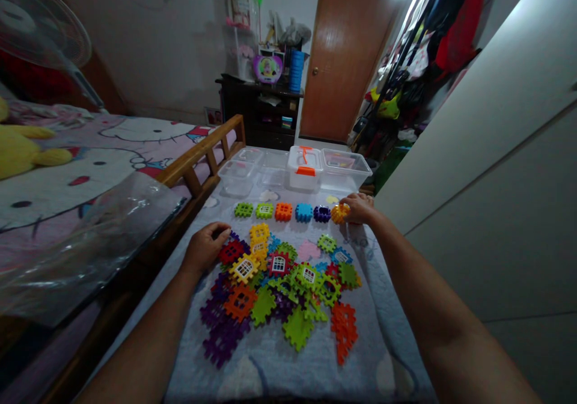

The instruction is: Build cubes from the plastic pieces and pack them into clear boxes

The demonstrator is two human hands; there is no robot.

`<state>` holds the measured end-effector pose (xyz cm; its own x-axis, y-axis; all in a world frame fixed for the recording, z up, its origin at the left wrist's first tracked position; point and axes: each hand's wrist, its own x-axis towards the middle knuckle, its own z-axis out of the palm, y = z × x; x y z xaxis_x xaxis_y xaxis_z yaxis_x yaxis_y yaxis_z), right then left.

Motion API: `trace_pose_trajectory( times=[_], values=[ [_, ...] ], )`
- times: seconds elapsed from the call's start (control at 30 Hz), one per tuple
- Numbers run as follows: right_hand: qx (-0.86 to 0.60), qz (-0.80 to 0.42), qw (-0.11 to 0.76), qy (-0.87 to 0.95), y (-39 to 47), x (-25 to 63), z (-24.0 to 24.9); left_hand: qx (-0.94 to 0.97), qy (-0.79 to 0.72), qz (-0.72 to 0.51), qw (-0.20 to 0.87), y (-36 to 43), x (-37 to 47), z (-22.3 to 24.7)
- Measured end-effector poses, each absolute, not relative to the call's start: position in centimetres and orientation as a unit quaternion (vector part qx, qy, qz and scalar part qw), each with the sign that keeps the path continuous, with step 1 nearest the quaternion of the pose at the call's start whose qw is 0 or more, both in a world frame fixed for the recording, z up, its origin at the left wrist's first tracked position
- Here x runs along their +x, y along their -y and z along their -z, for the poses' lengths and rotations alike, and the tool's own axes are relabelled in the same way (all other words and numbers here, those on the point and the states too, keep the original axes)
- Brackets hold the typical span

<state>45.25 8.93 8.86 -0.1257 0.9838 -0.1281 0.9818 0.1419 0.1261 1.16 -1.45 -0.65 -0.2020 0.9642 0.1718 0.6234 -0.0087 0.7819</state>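
My right hand [359, 208] has its fingers closed on a yellow-orange building block [340, 213] at the right end of a row. Left of it in that row stand a dark purple block [321, 213], a blue block [303, 213], an orange block [283, 211] and green ones, one a green block [264, 210] with a white window. Beside the left edge of a pile of loose interlocking plastic tiles [264, 305] rests my left hand [208, 244], fingers curled near a dark red tile [231, 252]. Whether its fingertips hold anything is hidden.
Clear plastic boxes [238, 172] and a white-lidded box with orange clips [305, 171] line the far end of the cloth-covered table [243, 380]. A wooden bed rail [193, 181] runs along the left; a white cabinet [509, 169] stands at the right.
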Motion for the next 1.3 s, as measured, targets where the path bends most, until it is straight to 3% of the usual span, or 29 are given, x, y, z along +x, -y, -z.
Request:
trace_pose_trajectory(
  times=[0.1,0.2,0.3,0.4,0.63,0.93,1.13,1.3],
  values=[
    [0.655,-0.033,0.033,-0.755,-7.8,45.2,-9.7,0.592,-0.672,-0.388,0.218,1.5,1.1,0.7],
    [0.637,-0.054,-0.080,-0.765,-5.4,45.3,-10.2,0.591,-0.673,-0.387,0.220,1.6,1.2,0.5],
    [0.594,0.032,-0.141,-0.791,-2.5,45.1,-9.4,0.588,-0.674,-0.387,0.225,1.7,1.5,0.0],
    [0.575,0.113,-0.114,-0.802,0.0,44.5,-7.3,0.587,-0.671,-0.389,0.231,1.9,1.7,-0.4],
    [0.598,0.103,-0.071,-0.792,1.6,42.3,-3.7,0.587,-0.671,-0.395,0.222,1.9,1.7,-0.4],
    [0.556,0.130,-0.104,-0.815,1.3,40.0,-4.0,0.589,-0.672,-0.393,0.219,1.6,1.5,0.1],
    [0.576,0.165,-0.159,-0.785,2.1,43.2,-5.4,0.593,-0.673,-0.388,0.213,1.5,1.2,0.5],
    [0.558,0.210,-0.094,-0.797,5.1,46.6,-6.7,0.595,-0.672,-0.388,0.209,1.4,1.1,0.8]
  ],
)
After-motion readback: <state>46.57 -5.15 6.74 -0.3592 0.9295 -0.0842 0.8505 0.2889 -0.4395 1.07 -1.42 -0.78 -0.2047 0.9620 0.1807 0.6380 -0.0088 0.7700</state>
